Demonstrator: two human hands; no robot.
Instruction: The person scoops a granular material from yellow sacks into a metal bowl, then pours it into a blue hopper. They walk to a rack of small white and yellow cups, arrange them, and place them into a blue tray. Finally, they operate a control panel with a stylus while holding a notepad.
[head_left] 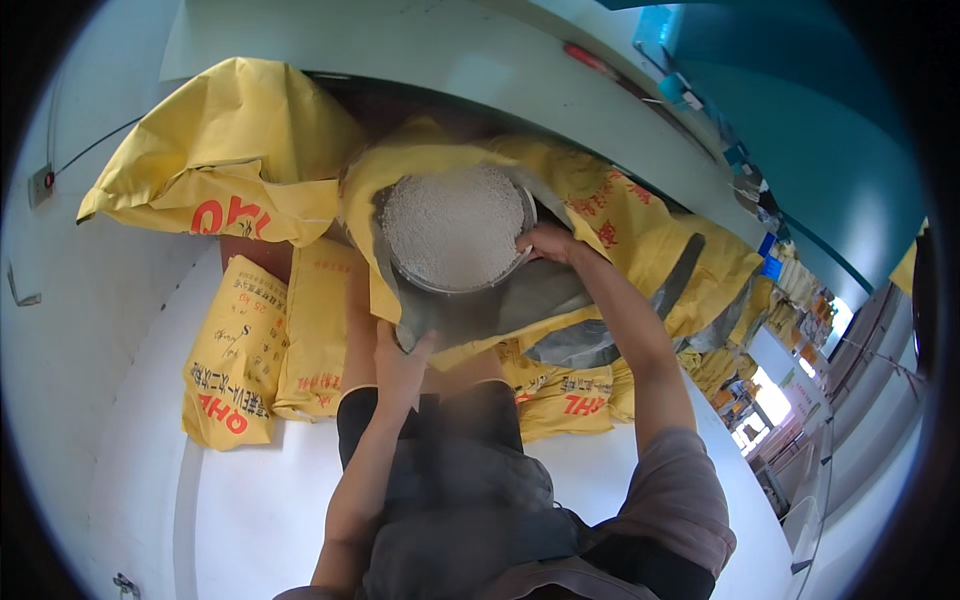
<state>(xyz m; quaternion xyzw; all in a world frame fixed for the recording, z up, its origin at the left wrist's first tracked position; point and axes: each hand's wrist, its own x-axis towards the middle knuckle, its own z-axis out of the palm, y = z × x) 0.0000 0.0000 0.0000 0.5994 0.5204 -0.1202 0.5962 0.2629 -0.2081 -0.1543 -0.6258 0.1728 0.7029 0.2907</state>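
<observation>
A round basin full of pale, whitish granules sits in the mouth of an open yellow sack. The sack's grey inner lining shows around the basin. My right hand grips the basin's right rim, thumb and fingers closed on it. On the sack's near edge, my left hand is closed around the folded grey-and-yellow lip. The basin's underside and whatever lies deeper in the sack are hidden.
A bulging yellow sack stands to the left, with flatter printed sacks below it. More opened yellow sacks lie to the right. A pale machine panel runs along the far side, beside a large teal surface.
</observation>
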